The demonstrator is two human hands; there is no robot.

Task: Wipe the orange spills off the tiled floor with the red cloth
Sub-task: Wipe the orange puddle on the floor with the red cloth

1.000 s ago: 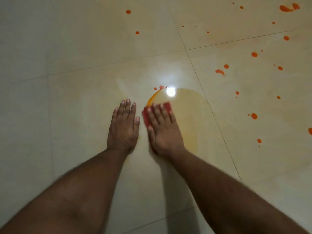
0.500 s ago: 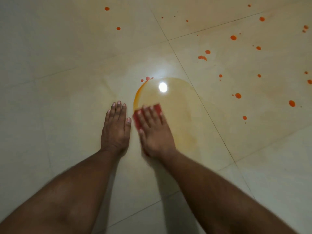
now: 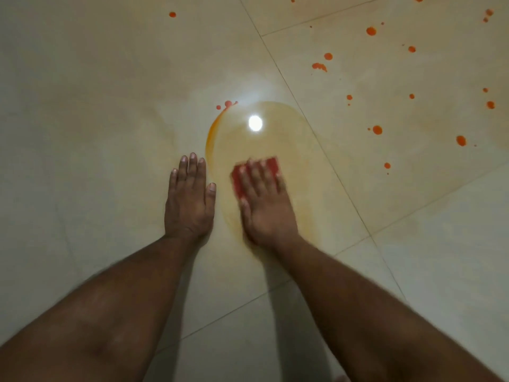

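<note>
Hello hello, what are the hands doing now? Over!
Right hand flat on red cloth, inside the smeared orange patch. Left hand flat on tile, empty. Many orange drops remain right. Nothing in the way.

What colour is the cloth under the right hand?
Red: the flat folded cloth shows under the right hand, clearest in the head view.

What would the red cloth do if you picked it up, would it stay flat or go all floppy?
Probably floppy: the red cloth lies pressed flat under the right hand, looking thin and soft. It likely slides easily, since it sits on a wet orange smear on glossy tile. It may drip a little, having soaked up spill.
</note>
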